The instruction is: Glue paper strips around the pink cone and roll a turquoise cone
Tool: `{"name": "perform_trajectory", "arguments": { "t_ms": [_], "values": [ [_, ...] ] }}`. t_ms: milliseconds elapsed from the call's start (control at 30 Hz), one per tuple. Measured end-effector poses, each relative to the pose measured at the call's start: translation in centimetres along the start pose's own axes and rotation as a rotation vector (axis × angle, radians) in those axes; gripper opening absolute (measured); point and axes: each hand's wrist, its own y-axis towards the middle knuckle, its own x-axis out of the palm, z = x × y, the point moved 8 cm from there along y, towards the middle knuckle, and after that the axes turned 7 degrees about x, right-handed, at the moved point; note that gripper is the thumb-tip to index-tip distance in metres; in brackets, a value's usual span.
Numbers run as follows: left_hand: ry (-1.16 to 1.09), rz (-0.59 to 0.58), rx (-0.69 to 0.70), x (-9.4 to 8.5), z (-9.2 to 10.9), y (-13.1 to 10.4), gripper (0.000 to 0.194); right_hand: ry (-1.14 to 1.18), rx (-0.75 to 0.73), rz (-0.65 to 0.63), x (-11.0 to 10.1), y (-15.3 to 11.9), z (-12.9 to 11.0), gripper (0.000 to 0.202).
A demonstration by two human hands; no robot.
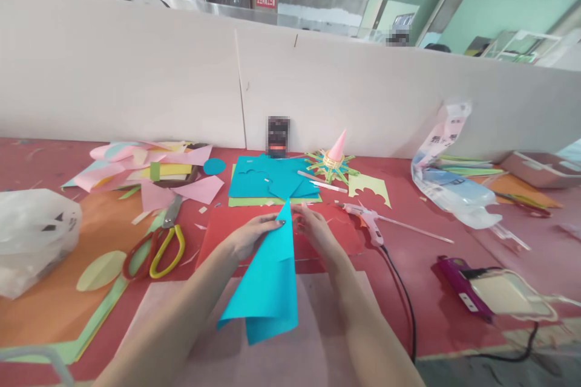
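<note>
A sheet of bright blue paper (272, 284) is rolled into a loose cone, its pointed tip away from me and its wide mouth toward me. My left hand (254, 233) grips it near the tip, thumb on the upper face. Right beside the tip's other edge is my right hand (313, 227), its fingers bent and slightly apart; whether they touch the paper is hard to see. Beneath the hands lies a red sheet (218, 233). Just beyond are stacked blue sheets (245, 178) with cut-out edges.
Scissors (167, 236) and paper scraps (113, 172) lie left, near a white plastic bag (36, 236). At right are a glue gun (370, 224) with its cord, a purple device (463, 287) and a plastic wrapper (454, 184). A pink-coned paper ornament (336, 157) stands behind, before a white partition (136, 72).
</note>
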Motion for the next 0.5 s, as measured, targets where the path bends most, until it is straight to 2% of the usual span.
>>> {"name": "perform_trajectory", "arguments": {
  "t_ms": [100,200,367,500],
  "values": [
    [-0.083,-0.016,-0.033,-0.3,-1.3,0.0,0.030,0.069,0.062,-0.131,2.2,0.3,0.2,0.046],
    [-0.138,-0.048,0.009,-0.6,-1.8,0.3,0.032,0.140,0.071,-0.171,3.2,1.0,0.1,0.041],
    [-0.162,-0.079,0.049,-0.6,-2.5,0.8,0.037,0.232,0.072,-0.163,3.2,1.9,0.8,0.036],
    [-0.166,-0.130,0.060,0.4,-2.4,0.4,0.037,0.234,0.086,-0.174,3.1,1.6,1.2,0.035]
  ]
}}
